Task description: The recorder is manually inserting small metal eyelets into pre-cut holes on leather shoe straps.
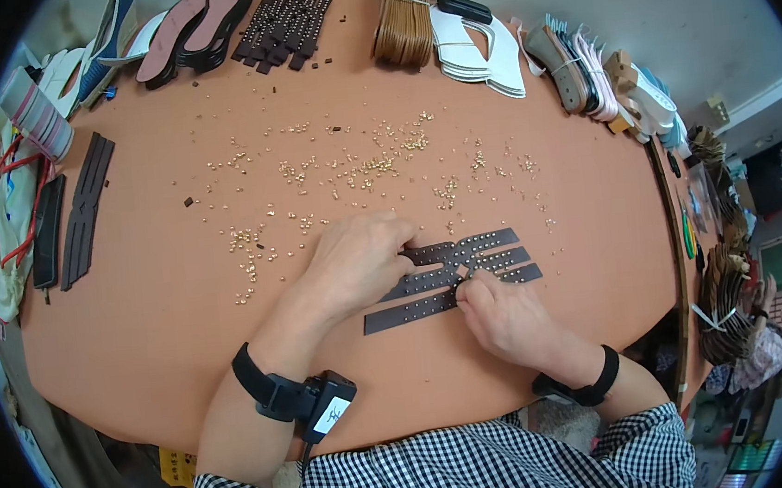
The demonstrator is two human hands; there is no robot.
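Observation:
A dark brown studded sandal upper [427, 310], cut into several strips that meet in the middle, lies flat on the table in front of me. My left hand [360, 258] is closed at its upper left side, with thumb and forefinger on the edge of a strip. My right hand [507, 319] is closed in a pinch over the middle of the upper. What sits between those fingertips is hidden. Just above them a small pale diamond-shaped spot shows at the centre. Many small gold studs [375, 165] are scattered on the table beyond my hands.
Unstudded dark strips [89, 210] lie at the left. Finished-looking studded pieces [284, 30] are heaped at the back, beside pink-topped soles [215, 22]. A tied brown bundle [404, 18] and white cut-outs [484, 50] stand further right. Another person [765, 351] is at the far right.

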